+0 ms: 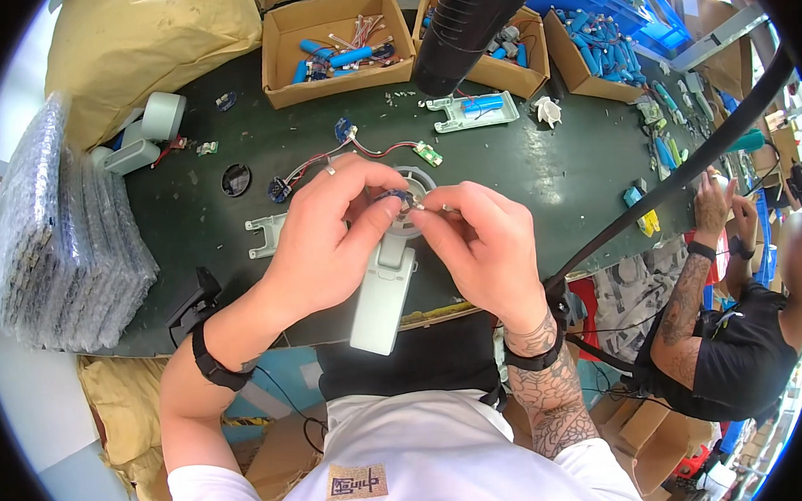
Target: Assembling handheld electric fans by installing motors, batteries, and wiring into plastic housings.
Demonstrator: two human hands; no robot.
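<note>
- While both forearms (275, 295) enter from the lower edge, a pale housing (384, 307) lies between them, its handle extending past the near table edge, its round head partly hidden by the fingers.
- Left hand (340, 222): arched, thumb and forefinger pinched on a small dark-blue circuit board (404, 196), which sits over the round head and is mostly covered by fingertips.
- Right hand (487, 231): thumb and forefinger drawn nearly together at the board's right side; whether they grip it, I cannot tell.
- Flat pale part (267, 236): beside the left hand, which covers its right end.
- Wired boards (346, 130): just beyond the left hand.
- Green tabletop (543, 164): runs rightward to a yellow part (649, 223).
- Bubble-wrapped stack (65, 243): bounds the left.
- Co-worker (738, 349): at right, cut off by the rim.
- Cardboard boxes (340, 87): far side; a black tube (470, 26) hides some of the middle one.
</note>
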